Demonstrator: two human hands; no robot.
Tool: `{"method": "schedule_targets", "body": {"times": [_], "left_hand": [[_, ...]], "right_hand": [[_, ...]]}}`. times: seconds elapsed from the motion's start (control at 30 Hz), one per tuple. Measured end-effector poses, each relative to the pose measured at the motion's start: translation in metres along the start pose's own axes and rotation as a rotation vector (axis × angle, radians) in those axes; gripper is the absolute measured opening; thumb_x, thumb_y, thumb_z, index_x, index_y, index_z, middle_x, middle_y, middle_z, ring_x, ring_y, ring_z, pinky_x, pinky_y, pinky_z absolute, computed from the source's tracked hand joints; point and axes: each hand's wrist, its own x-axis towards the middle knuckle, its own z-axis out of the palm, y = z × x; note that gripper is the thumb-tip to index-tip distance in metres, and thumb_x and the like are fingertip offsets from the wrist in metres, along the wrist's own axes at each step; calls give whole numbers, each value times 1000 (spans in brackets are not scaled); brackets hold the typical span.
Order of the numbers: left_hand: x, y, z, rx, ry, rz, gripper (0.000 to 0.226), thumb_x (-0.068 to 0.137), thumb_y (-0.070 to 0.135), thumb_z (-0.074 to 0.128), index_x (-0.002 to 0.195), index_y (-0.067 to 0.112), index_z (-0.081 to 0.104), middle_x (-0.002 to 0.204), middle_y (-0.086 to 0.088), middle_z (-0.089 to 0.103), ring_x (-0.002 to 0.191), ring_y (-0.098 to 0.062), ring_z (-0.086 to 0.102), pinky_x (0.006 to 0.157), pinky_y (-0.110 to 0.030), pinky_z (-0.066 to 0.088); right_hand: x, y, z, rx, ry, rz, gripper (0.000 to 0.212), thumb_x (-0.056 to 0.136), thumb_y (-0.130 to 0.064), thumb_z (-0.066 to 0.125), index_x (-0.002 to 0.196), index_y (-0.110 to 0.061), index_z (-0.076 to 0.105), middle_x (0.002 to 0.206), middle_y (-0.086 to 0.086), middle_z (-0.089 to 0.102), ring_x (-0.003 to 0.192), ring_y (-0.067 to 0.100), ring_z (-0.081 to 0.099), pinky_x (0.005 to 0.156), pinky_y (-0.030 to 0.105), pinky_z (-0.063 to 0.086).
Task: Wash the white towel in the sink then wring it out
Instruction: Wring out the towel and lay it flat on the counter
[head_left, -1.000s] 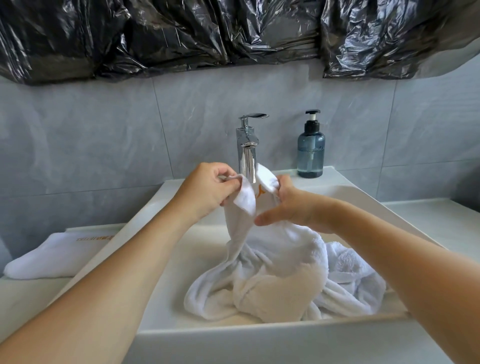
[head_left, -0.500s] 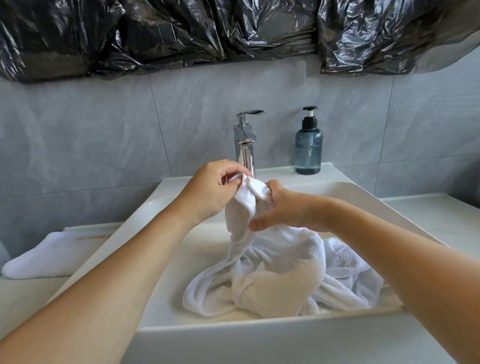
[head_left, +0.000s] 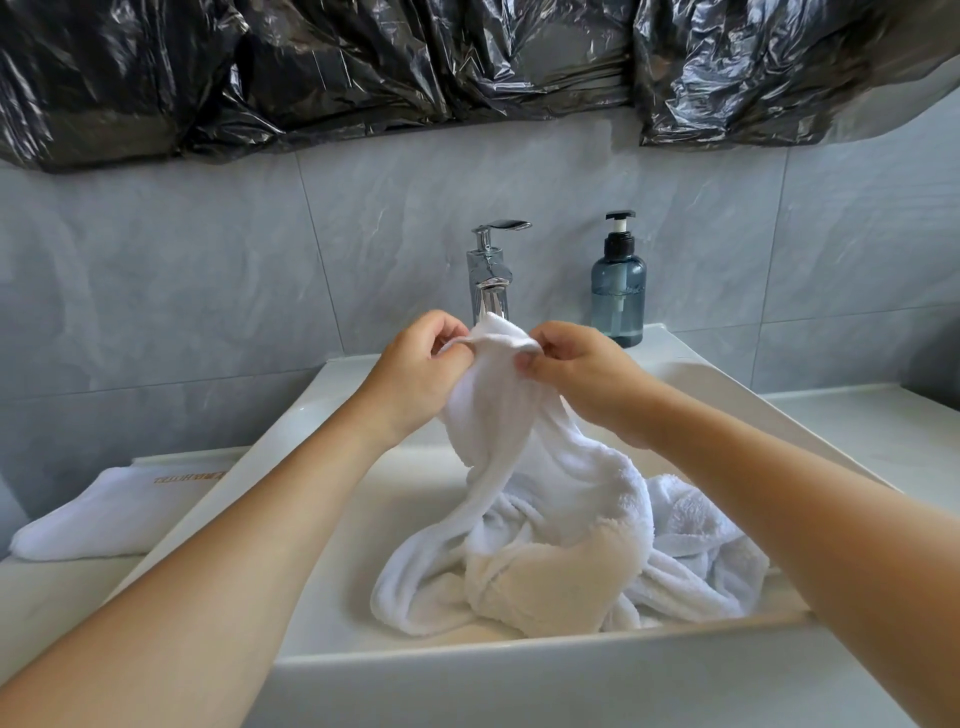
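A white towel (head_left: 561, 525) lies bunched in the white sink (head_left: 519, 675), with one end lifted up in front of the chrome tap (head_left: 488, 275). My left hand (head_left: 415, 374) pinches the raised end from the left. My right hand (head_left: 576, 374) pinches the same end from the right, fingers curled on the cloth. The two hands sit close together just below the spout. Most of the towel hangs down from them into a heap in the basin, part of it looking damp and cream-coloured.
A blue-grey soap pump bottle (head_left: 618, 291) stands right of the tap on the sink's back ledge. A folded white cloth (head_left: 104, 519) lies on the counter at left. Black plastic sheeting (head_left: 467, 67) hangs over the grey tiled wall. White counter (head_left: 883, 431) extends to the right.
Both hands shifted along the towel's raised end and drew slightly apart, spreading the edge between them. The right hand turned its fingers onto the top edge. The heap in the basin stayed put.
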Motion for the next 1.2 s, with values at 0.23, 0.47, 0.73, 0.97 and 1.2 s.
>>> {"method": "schedule_targets", "body": {"times": [0.23,0.47,0.73,0.97,1.2], "left_hand": [[-10,1,-4,-79,-415,-354,26,83,25,67,108,21,72,108,1,75,100,-16,66,85,-28,45],[3,3,-11,-58,-26,-390,4,94,18,57,95,17,54,91,-5,59,78,-25,52,59,-29,39],[-8,20,-9,-442,-235,-469,36,83,32,51,106,8,66,91,-13,62,69,-23,57,62,-29,46],[-9,14,-4,-342,-209,-464,12,94,16,60,106,14,57,80,-7,67,63,-19,62,53,-26,50],[-2,17,-6,-488,59,-321,23,84,-2,42,80,18,53,64,-1,49,50,-16,50,49,-22,44]], "right_hand": [[5,2,-1,276,33,101,18,100,-24,55,84,-17,54,83,6,47,75,19,39,62,29,29],[7,0,-6,132,183,179,17,96,-26,58,94,-9,56,81,0,55,66,13,48,57,24,40],[-3,-5,4,-145,-2,-49,16,81,-21,78,89,-14,66,82,0,68,67,10,58,65,33,50],[-7,-4,3,-85,-267,47,35,84,-3,63,106,-26,77,95,-11,76,91,5,69,85,20,53],[-2,7,2,127,-211,292,74,76,-21,83,135,-29,40,126,-2,55,116,19,54,94,31,41]]}}
